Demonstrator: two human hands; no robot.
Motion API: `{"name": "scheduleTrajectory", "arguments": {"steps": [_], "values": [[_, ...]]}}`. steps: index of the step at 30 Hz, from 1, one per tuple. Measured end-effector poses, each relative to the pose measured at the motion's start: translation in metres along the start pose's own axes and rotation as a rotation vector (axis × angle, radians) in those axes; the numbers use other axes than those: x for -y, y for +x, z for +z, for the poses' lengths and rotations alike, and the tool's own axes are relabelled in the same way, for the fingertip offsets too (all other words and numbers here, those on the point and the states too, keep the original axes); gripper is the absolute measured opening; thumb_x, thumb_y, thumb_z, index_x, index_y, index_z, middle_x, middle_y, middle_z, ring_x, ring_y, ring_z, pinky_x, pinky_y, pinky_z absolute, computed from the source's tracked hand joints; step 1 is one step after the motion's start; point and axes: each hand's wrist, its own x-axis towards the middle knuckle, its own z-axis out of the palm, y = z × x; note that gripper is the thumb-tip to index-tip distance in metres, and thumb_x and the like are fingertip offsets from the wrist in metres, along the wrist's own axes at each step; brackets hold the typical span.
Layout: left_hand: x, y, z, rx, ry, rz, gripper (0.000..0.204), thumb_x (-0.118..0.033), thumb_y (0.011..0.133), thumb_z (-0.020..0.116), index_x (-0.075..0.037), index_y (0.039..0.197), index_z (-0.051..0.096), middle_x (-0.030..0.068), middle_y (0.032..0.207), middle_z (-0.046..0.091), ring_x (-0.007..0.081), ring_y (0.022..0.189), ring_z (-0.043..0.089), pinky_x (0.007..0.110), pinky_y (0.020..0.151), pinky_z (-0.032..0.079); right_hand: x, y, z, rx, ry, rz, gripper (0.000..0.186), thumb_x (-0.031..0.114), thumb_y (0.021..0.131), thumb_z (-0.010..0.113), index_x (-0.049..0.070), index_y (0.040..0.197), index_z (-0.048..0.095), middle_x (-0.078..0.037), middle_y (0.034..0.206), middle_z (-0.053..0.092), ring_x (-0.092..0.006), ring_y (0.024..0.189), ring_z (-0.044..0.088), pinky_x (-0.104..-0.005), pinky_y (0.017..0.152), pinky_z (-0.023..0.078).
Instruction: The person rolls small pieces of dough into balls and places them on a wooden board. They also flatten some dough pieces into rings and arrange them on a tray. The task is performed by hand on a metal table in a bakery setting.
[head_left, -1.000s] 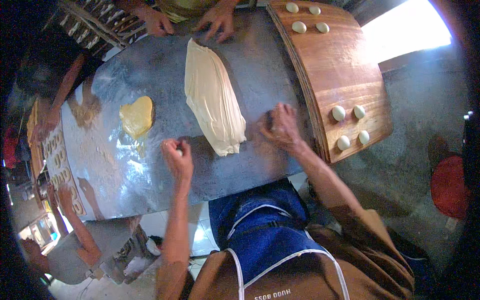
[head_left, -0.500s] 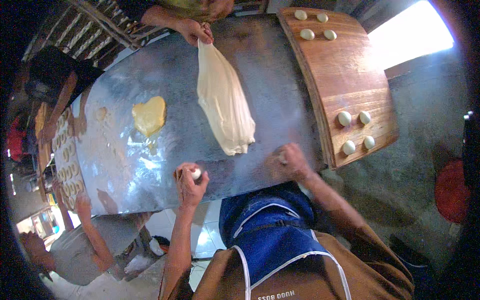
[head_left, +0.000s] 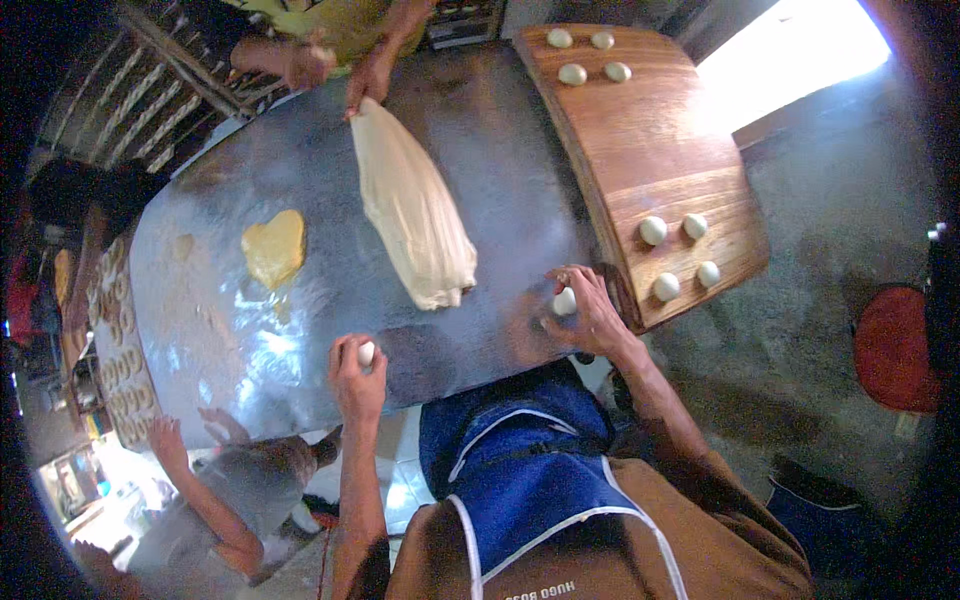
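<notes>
In the head view, holding a dough ball (head_left: pixel 366 353) in the curled left hand (head_left: pixel 356 387) and a second ball (head_left: pixel 565 301) in the half-curled right hand (head_left: pixel 600 318), near the front edge of the table (head_left: pixel 510 170); by appearances, done with eight rounded balls (head_left: pixel 653 230) on the wooden board (head_left: pixel 660 130), but not with these two, nor with the long, undivided dough slab (head_left: pixel 415 210)

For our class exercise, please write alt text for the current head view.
The person's left hand and right hand each hold a small white ball over a grey table. Beyond them, a co-worker's hand touches the far end of a long pale dough piece; at right, a wooden board bears eight similar balls.
</notes>
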Motion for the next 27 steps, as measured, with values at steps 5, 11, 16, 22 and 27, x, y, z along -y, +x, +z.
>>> {"name": "scheduleTrajectory", "arguments": {"steps": [5, 11, 16, 22, 27], "values": [[-0.033, 0.005, 0.038, -0.037, -0.146, -0.017, 0.032, -0.007, 0.075, 0.073, 0.001, 0.104, 0.064, 0.0174, 0.110, 0.061, 0.0356, 0.102, 0.060, 0.043, 0.088, 0.049, 0.018, -0.012, -0.027, -0.108, 0.077, 0.390, 0.063, 0.005, 0.070, 0.076, 0.005, 0.126, 0.050, -0.015, 0.124, 0.054, -0.0345, 0.117, 0.050, -0.0424, 0.102, 0.042], [-0.076, 0.040, 0.067, -0.100, -0.179, -0.022, 0.032, -0.012, 0.076, 0.075, 0.002, 0.102, 0.066, 0.0188, 0.098, 0.066, 0.0376, 0.088, 0.064, 0.046, 0.079, 0.051, 0.032, -0.006, 0.008, -0.104, -0.108, 0.197, 0.050, 0.005, 0.070, 0.073, 0.006, 0.118, 0.057, -0.016, 0.115, 0.056, -0.0375, 0.111, 0.052, -0.0427, 0.093, 0.047], [-0.119, 0.002, -0.019, -0.034, -0.128, 0.053, 0.020, -0.014, 0.077, 0.074, -0.001, 0.092, 0.069, 0.0155, 0.087, 0.069, 0.0327, 0.079, 0.067, 0.041, 0.073, 0.052, 0.039, -0.014, 0.023, -0.260, 0.056, 0.300, 0.033, 0.007, 0.076, 0.072, 0.005, 0.108, 0.062, -0.015, 0.100, 0.060, -0.0367, 0.094, 0.059, -0.0428, 0.080, 0.051], [-0.136, -0.065, -0.108, -0.206, -0.109, 0.229, 0.021, -0.001, 0.079, 0.070, -0.002, 0.100, 0.073, 0.0123, 0.087, 0.066, 0.0291, 0.077, 0.064, 0.038, 0.072, 0.051, 0.050, -0.020, 0.037, -0.188, 0.080, 0.245, 0.028, 0.005, 0.078, 0.072, 0.003, 0.104, 0.064, -0.015, 0.099, 0.062, -0.0341, 0.091, 0.062, -0.0395, 0.079, 0.052], [-0.053, -0.030, -0.051, 0.089, 0.002, 0.034, 0.052, -0.012, 0.084, 0.071, -0.008, 0.135, 0.057, 0.0145, 0.110, 0.057, 0.0313, 0.097, 0.054, 0.042, 0.083, 0.046, 0.048, -0.011, 0.045, -0.186, 0.083, 0.169, 0.030, 0.017, 0.078, 0.073, 0.007, 0.105, 0.063, -0.015, 0.110, 0.058, -0.0364, 0.099, 0.058, -0.0451, 0.084, 0.049]]}}
